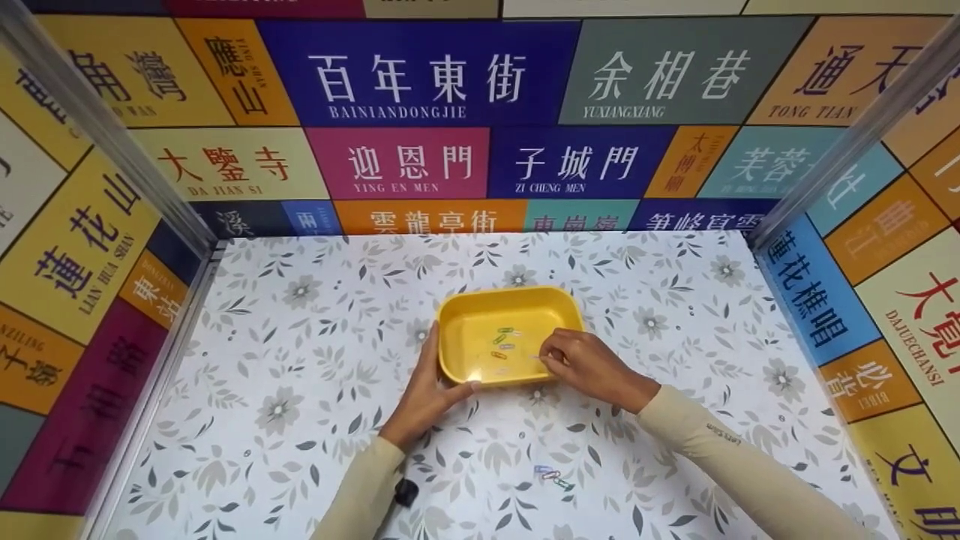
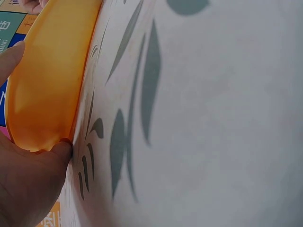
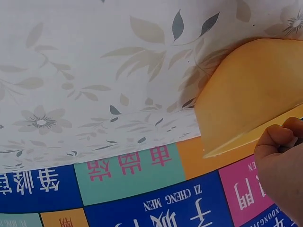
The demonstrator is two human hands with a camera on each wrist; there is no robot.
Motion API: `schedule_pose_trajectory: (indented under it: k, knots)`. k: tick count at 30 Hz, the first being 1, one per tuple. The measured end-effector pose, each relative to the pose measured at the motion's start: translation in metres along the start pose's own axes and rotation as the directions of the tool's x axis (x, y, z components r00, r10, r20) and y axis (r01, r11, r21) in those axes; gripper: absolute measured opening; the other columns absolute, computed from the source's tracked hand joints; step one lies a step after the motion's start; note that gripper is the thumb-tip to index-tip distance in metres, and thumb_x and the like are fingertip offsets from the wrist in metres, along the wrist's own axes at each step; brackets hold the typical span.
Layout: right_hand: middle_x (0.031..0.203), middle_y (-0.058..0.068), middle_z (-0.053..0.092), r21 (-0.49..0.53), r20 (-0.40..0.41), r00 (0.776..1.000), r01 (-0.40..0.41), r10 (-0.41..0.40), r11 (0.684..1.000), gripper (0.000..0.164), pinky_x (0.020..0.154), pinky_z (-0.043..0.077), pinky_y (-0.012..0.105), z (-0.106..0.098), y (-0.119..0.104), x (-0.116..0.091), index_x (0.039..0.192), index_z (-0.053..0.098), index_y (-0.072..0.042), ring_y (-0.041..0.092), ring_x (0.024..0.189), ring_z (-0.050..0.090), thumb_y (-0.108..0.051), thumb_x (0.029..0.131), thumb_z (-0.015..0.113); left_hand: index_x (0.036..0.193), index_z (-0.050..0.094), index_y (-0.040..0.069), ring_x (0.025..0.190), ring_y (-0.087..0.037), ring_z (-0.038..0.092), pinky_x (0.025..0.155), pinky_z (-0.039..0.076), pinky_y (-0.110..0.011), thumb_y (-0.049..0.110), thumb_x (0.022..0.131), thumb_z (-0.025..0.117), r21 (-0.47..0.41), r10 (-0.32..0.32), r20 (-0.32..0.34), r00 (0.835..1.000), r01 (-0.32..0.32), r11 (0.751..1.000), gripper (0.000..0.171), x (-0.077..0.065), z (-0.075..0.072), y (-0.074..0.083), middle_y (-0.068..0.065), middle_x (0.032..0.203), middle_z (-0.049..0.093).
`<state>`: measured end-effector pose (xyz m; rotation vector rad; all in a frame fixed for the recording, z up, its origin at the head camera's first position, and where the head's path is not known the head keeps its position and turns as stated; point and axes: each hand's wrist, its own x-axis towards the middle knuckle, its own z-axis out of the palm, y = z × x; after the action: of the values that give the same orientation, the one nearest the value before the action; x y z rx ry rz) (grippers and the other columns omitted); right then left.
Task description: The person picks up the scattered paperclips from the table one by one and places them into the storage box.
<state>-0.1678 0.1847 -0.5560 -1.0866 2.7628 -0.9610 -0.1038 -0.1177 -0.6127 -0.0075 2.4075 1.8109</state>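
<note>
A yellow plastic container (image 1: 457, 322) with rounded corners stands on the table. My left hand (image 1: 427, 397) grips its front left corner, with the thumb near the front and the fingers along the left side. In the left wrist view, the thumb and fingers lie against the container wall (image 2: 47, 94). Several coloured paper clips (image 1: 499, 355) lie on the container's floor. Over its right front edge, my right hand (image 1: 589, 367) has its fingertips pinched together on a small pale paper clip (image 1: 534, 357), mostly hidden by the fingers. The right wrist view shows curled fingers (image 3: 277, 142) at the rim.
Nearer to me, a few more paper clips (image 1: 552, 475) lie in a small cluster on the floral tablecloth (image 1: 300, 450). A small black object (image 1: 406, 493) is beside the left sleeve. Panels with large printed characters (image 1: 420, 75) enclose the table at the back and sides.
</note>
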Motion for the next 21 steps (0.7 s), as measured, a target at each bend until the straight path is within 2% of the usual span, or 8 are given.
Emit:
schedule_pose_trajectory:
  k: [8, 15, 21]
  knots:
    - [0.083, -0.003, 0.062, 0.032, 0.064, 0.998, -0.022, 0.020, 0.999, 0.008, 0.067, 0.047, 0.026, 0.003, 0.005, 0.010, 0.094, 0.077, -0.007, 0.010, 0.076, 0.054, -0.006, 0.102, 0.075, 0.179, 0.001, 0.019, 0.170, -0.024, 0.013, 0.137, 0.011, -0.046, 0.033, 0.087, 0.094, -0.029, 0.047, 0.013, 0.999, -0.046, 0.999, 0.132, -0.001, -0.001, -0.003, -0.002, 0.186, 0.004]
    - [0.084, -0.002, 0.064, 0.045, 0.103, 0.992, -0.080, 0.076, 0.996, 0.006, 0.069, 0.049, 0.026, 0.000, 0.009, 0.020, 0.096, 0.078, -0.006, 0.011, 0.076, 0.056, -0.007, 0.101, 0.075, 0.179, 0.001, 0.030, 0.170, -0.022, 0.009, 0.138, 0.007, -0.049, 0.040, 0.085, 0.094, 0.016, 0.020, 0.000, 1.000, -0.020, 1.000, 0.133, 0.000, 0.000, -0.003, 0.003, 0.186, 0.005]
    - [0.086, 0.001, 0.068, 0.013, 0.156, 0.979, -0.135, 0.131, 0.991, 0.007, 0.072, 0.052, 0.029, -0.001, 0.011, 0.032, 0.098, 0.079, -0.005, 0.013, 0.077, 0.058, -0.009, 0.101, 0.075, 0.179, 0.000, 0.028, 0.170, -0.021, 0.008, 0.138, 0.007, -0.048, 0.041, 0.085, 0.094, 0.008, 0.026, 0.005, 1.000, -0.026, 1.000, 0.133, 0.000, 0.000, -0.005, 0.004, 0.185, 0.004]
